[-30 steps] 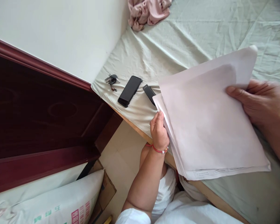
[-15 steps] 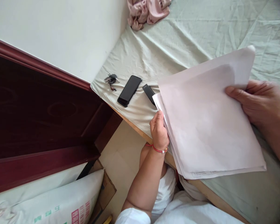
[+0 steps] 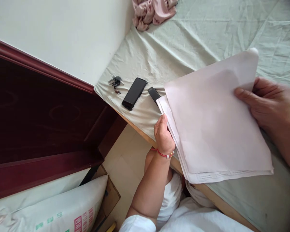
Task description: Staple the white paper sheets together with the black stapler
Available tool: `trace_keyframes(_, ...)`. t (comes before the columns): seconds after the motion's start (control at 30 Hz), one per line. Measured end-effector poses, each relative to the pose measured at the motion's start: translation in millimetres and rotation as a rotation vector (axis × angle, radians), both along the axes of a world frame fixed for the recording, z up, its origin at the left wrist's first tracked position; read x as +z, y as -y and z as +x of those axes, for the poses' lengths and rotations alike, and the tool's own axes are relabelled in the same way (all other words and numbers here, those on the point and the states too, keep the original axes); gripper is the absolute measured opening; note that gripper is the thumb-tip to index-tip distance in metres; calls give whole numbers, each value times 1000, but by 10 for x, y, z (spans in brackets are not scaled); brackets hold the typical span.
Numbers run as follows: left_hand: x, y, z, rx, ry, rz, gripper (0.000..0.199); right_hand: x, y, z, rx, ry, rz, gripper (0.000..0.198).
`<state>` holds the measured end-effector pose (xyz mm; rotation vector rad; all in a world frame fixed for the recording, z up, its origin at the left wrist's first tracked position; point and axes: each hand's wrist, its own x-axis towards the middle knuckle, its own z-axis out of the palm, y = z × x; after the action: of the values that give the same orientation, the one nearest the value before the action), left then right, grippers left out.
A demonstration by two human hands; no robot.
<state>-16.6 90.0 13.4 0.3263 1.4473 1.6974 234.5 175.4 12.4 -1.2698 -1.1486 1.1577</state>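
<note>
Head view: a stack of papers is held right of centre in the frame, over a pale green sheet. Left hand, at centre, is closed on the stack's left edge. Right hand, at right, pinches the upper right edge, thumb on top; how many leaves it grips cannot be made out. Phone and keys lie left of centre.

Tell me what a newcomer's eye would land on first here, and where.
First, the pale stack of papers held between the left hand and right hand, right of center. Next, the black phone lying on the green cloth, left of the papers. Then the dark red panel at the picture's left side.
</note>
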Motion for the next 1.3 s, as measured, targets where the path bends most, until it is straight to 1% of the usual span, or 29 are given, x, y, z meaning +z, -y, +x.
trace_keyframes(0.13,-3,-7,12,47,-15,-10,16,22,7,-19,12,-11,-22,32)
trace_keyframes(0.27,-4,-4,14,42,-19,-30,16,42,15,-29,13,-12,-34,35)
trace_keyframes(0.53,-7,14,21,37,-35,-37,26,50,14,-25,18,-1,-40,38)
trace_keyframes(0.7,1,12,30,-27,-31,-12,38,40,7,-20,28,11,-37,44)
trace_keyframes(0.87,-32,21,9,-15,-87,-42,42,60,15,-36,32,-9,-42,46)
trace_keyframes(1.03,-4,24,21,-24,-92,-41,40,85,26,-56,28,-28,-50,39)
trace_keyframes(1.17,47,12,51,-6,-84,-36,31,85,27,-51,35,-36,-64,32)
trace_keyframes(1.23,51,10,56,-7,-96,-27,29,80,28,-46,35,-27,-58,32)
trace_keyframes(1.3,38,12,50,-32,-127,-13,32,76,28,-41,41,-16,-49,34)
